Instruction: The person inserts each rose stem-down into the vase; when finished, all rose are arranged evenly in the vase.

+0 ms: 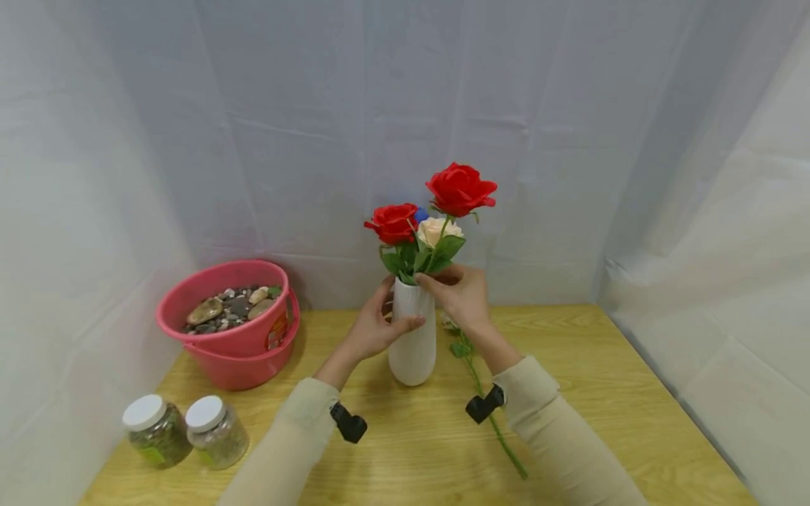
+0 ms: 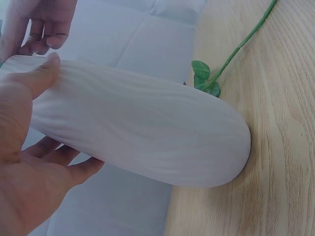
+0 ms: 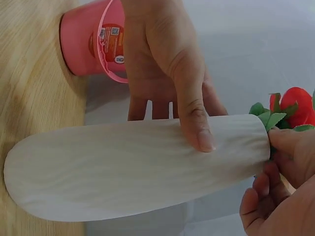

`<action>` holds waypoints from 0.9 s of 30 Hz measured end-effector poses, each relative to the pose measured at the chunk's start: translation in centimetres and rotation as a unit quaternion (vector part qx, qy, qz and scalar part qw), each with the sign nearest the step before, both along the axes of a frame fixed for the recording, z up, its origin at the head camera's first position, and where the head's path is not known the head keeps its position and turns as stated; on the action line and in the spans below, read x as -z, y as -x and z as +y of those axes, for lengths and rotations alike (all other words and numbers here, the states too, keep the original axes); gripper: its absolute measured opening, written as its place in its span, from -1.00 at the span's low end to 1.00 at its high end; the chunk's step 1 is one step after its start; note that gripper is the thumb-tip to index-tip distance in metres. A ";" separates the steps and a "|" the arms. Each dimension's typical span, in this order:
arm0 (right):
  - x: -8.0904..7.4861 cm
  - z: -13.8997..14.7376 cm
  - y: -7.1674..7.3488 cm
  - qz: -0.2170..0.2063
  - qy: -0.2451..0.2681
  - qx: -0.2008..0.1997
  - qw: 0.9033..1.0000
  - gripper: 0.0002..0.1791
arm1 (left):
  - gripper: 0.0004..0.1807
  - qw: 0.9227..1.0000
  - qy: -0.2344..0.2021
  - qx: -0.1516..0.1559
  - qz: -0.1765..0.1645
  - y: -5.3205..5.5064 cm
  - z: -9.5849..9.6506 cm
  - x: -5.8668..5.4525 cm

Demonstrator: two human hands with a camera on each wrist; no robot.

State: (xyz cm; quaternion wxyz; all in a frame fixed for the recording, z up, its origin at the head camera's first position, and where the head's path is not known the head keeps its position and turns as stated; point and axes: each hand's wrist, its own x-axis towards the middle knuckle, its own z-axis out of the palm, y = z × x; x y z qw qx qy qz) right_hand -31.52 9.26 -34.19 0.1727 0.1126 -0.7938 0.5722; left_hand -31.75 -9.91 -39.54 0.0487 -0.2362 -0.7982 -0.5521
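Observation:
A white ribbed vase (image 1: pixel 411 355) stands upright on the wooden table. My left hand (image 1: pixel 369 330) grips its upper part from the left, thumb across the front, as the right wrist view also shows. At the mouth, my right hand (image 1: pixel 466 299) pinches the stem of a tall red rose (image 1: pixel 460 190), thumb and fingertips right at the rim; the stem is mostly hidden by leaves and fingers. Also in the vase are a lower red rose (image 1: pixel 394 223), a cream rose (image 1: pixel 433 230) and a small blue flower (image 1: pixel 422 215), with green leaves around them.
Right of the vase lies a long green flower stem (image 1: pixel 500 436), its pale bloom partly behind my right arm. A pink bucket (image 1: pixel 237 369) with a basin of stones stands at the back left. Two white-lidded jars (image 1: pixel 158 436) sit at the front left. White sheeting (image 1: pixel 304 140) surrounds the table.

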 end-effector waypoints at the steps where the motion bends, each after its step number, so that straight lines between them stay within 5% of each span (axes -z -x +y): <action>1: 0.1 0.1 -0.1 0.003 -0.003 -0.004 1.000 -0.72 | 0.02 1.000 -0.001 0.000 0.000 0.0 0.0 0.0; 7: 0.2 0.6 -0.3 0.050 -0.013 -0.008 0.999 -0.79 | 0.02 1.000 0.003 -0.003 0.001 0.0 0.0 -0.1; 17: -1.1 0.7 -1.0 0.124 0.063 0.006 0.990 -0.64 | 0.04 1.000 -0.004 -0.004 -0.010 0.0 0.1 -0.1; 27: -2.3 -0.2 -1.2 0.186 0.046 -0.008 0.981 -0.65 | 0.03 1.000 -0.006 -0.004 -0.017 -0.2 0.0 0.0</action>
